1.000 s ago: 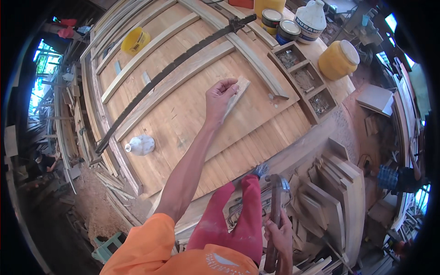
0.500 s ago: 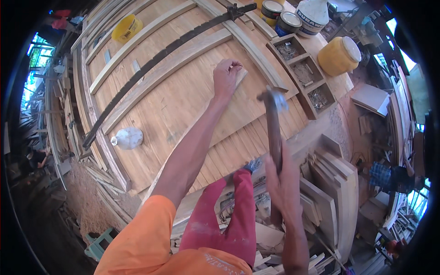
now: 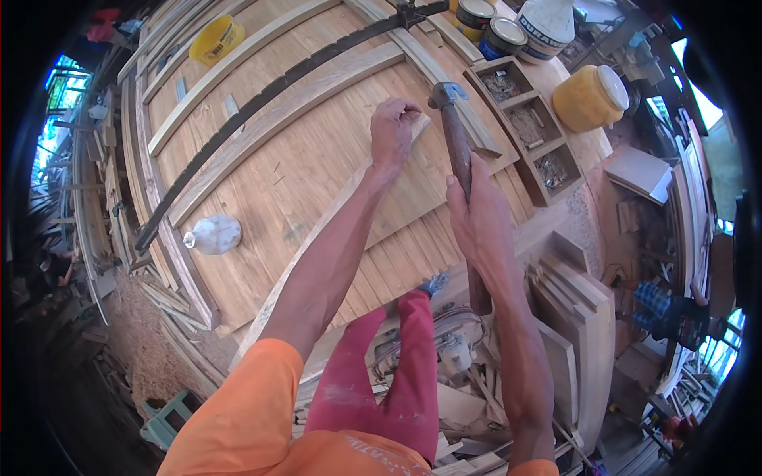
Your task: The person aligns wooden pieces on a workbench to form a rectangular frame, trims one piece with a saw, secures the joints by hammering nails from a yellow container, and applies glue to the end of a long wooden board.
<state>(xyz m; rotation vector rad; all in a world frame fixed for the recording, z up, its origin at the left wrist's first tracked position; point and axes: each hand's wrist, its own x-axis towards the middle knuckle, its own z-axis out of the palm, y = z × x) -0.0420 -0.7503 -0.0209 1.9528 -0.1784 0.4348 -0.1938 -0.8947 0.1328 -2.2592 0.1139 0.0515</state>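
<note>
Head view: metal-headed hammer [image 3: 456, 144] near slim wooden strip [image 3: 420, 126].

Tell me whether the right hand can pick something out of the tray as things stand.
Probably not: the right hand is wrapped around the hammer. The way itself looks free, though, with the open-topped tray just off to its right and nothing visible between.

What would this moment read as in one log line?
left grip: at strip's end | right grip: holding hammer | bottle: on panel
</note>
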